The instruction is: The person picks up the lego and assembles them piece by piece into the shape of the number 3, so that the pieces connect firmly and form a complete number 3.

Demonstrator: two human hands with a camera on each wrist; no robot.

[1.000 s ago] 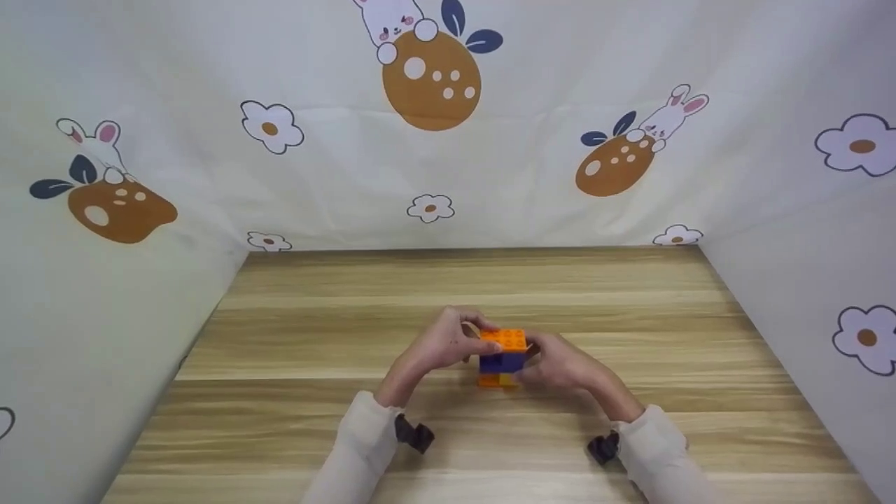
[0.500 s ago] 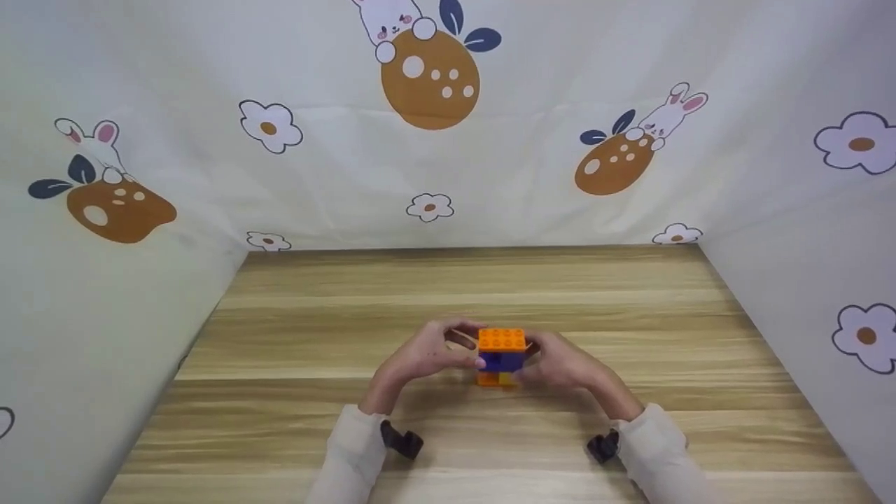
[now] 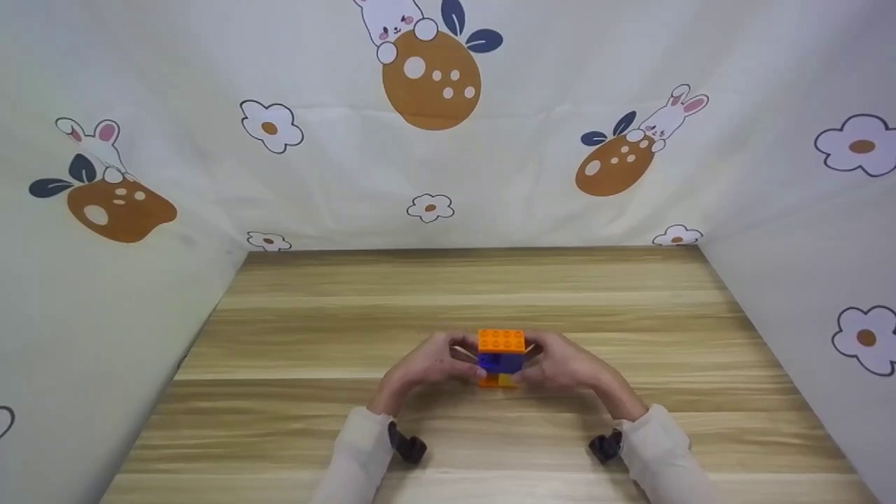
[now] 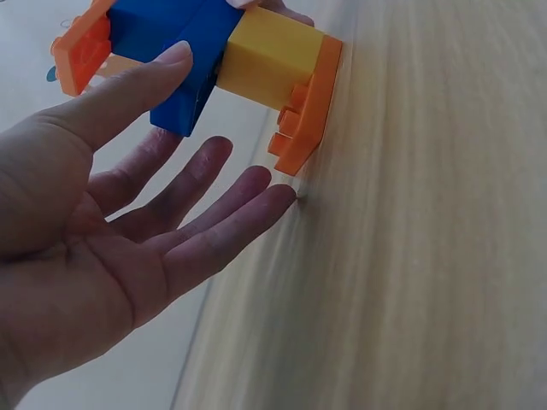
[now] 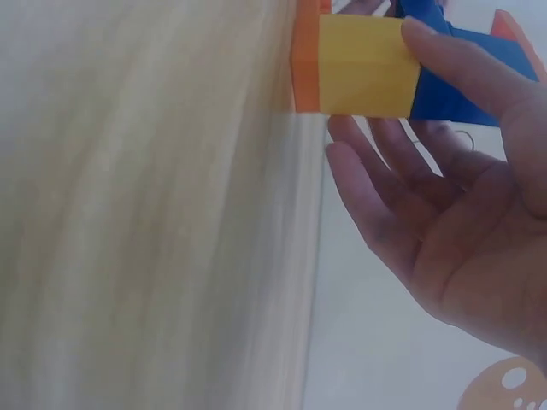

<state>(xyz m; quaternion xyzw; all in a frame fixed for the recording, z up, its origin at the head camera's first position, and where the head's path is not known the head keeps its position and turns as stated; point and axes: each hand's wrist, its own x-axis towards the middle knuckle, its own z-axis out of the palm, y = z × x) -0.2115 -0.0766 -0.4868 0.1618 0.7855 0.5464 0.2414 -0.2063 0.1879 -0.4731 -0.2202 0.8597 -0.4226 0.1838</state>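
A small stack of toy building bricks (image 3: 501, 341) stands upright on the table between both hands. Its studded orange plate is on top, blue bricks (image 4: 175, 34) are in the middle, and a yellow brick (image 5: 363, 67) sits on an orange base plate (image 4: 312, 107). From the left, my left hand (image 3: 435, 360) holds the blue part, thumb on the near face and index finger behind. My right hand (image 3: 560, 362) pinches the opposite side, its thumb (image 5: 466, 64) across the seam of yellow and blue. The other fingers of each hand spread loosely behind the stack.
The wood-grain table (image 3: 336, 280) surrounds the stack. A pale cloth printed with rabbits and flowers (image 3: 430, 208) walls the back and both sides. Dark straps (image 3: 408, 444) hang at the wrists of the white sleeves (image 3: 364, 448).
My left hand has left the top orange plate, drawn back to the left, then come down onto the blue bricks. My right hand and the stack have stayed in place.
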